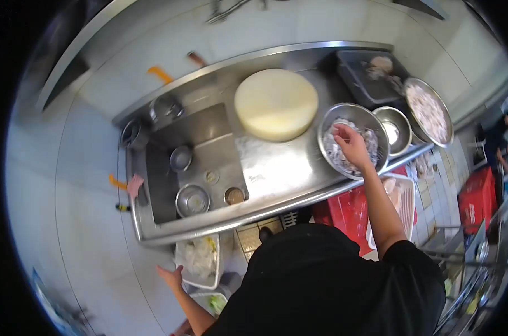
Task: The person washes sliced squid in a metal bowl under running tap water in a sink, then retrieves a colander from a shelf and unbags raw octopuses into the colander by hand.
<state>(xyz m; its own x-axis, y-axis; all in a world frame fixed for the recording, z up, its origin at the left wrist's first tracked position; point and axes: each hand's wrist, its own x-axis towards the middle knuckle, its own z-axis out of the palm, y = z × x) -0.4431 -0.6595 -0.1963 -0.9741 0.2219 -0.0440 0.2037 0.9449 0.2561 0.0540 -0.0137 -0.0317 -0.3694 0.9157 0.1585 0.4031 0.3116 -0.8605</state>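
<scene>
Over a steel bowl of greyish, shredded-looking food is my right hand. Its fingers are bent and pressed together at the food; anything between them is too small to make out. My left hand hangs low at the left, thumb and fingers apart, holding nothing, beside a white bin with a clear plastic bag in it. A thick round pale cutting block stands on the steel counter, left of the bowl.
A smaller steel bowl, a wide bowl of pale pieces and a dark tub crowd the counter's right end. Small bowls lie in the sink. Below the counter are a red crate and a white basket. People are far right.
</scene>
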